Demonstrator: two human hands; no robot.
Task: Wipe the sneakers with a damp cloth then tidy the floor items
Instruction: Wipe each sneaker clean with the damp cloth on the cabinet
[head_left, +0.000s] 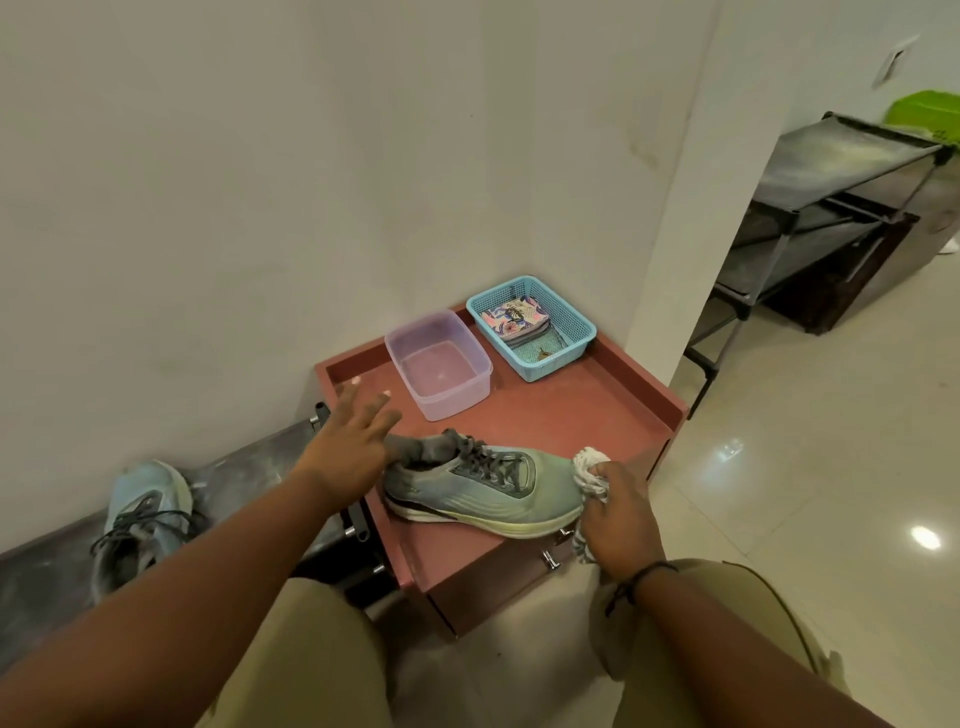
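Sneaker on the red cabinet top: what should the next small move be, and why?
Probably lower the left hand onto the sneaker's heel to steady it. That hand hovers open by the collar, while the right hand already grips the cloth against the toe, so wiping would likely push the unheld shoe.

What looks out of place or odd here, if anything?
The second sneaker lies apart from its mate, on the low grey shelf at left, laces loose. Nothing looks spilled; the pink tub stands upright on the red cabinet.
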